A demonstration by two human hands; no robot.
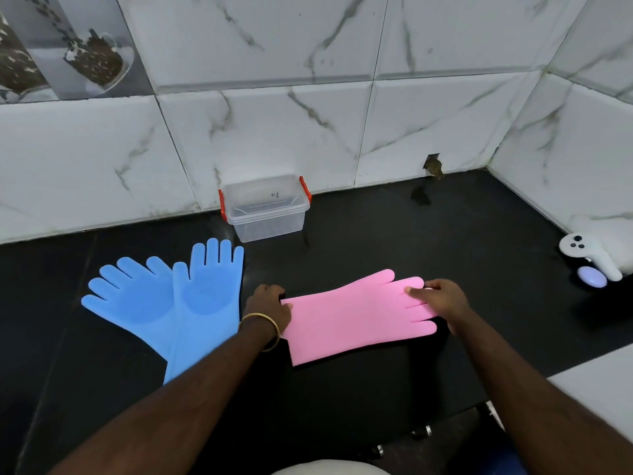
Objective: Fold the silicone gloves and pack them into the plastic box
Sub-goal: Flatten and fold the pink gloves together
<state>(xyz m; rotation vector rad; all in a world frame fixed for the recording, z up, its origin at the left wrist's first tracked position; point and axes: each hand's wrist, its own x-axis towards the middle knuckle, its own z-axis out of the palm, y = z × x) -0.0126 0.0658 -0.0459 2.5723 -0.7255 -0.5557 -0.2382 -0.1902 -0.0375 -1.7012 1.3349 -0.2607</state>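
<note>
A home kitchen is showing here: a glossy black stone counter (376, 234) is running into a corner of white marble-look wall tiles (274, 114), and a decorative food-print tile (68, 46) is sitting at the upper left of the frame

Black counter (359, 231), blue gloves (178, 303), pink glove (349, 320), plastic box (267, 214), white controller (592, 255)

We list: pink glove (356, 317), smooth matt silicone; two blue gloves (171, 303), same finish; box (267, 210), clear glossy plastic with orange clips; countertop (376, 234), dark polished stone; wall tiles (274, 114), glossy marble-look.
</note>
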